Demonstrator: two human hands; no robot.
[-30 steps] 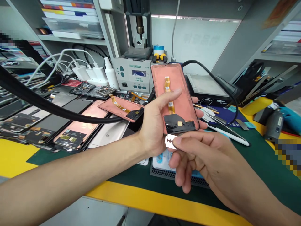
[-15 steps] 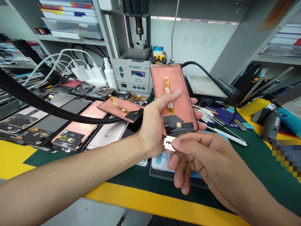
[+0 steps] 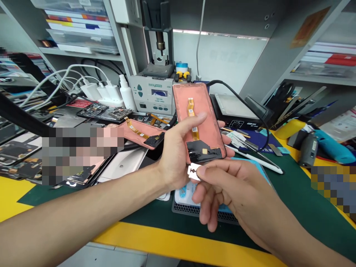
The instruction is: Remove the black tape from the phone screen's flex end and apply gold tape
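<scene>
My left hand [image 3: 178, 155] is wrapped round a phone screen [image 3: 201, 126] with a copper-coloured back, thumb across that face and fingertips showing past its right edge. An orange flex cable [image 3: 190, 111] runs down the screen's back to a black patch [image 3: 204, 151] at the bottom. Just below that lower end, my right hand [image 3: 230, 185] pinches a thin metal razor blade [image 3: 194, 172] between thumb and forefinger, its other fingers curled loosely beneath. The blade lies close to the screen's bottom edge; whether they touch is unclear.
Another copper-backed screen [image 3: 139, 132] lies left of my left hand, near a pale phone cover [image 3: 122, 165]. Behind stand a grey soldering-type station [image 3: 152, 94] and a white bottle [image 3: 127, 94]. A white pen-like tool [image 3: 258, 161] lies on the right, and a blue-topped tray [image 3: 180, 209] below my hands.
The view has shifted slightly, so the scene sits lower and further left. Both hands keep their hold on the screen and blade. A blurred patch now covers part of the phones at the left.
</scene>
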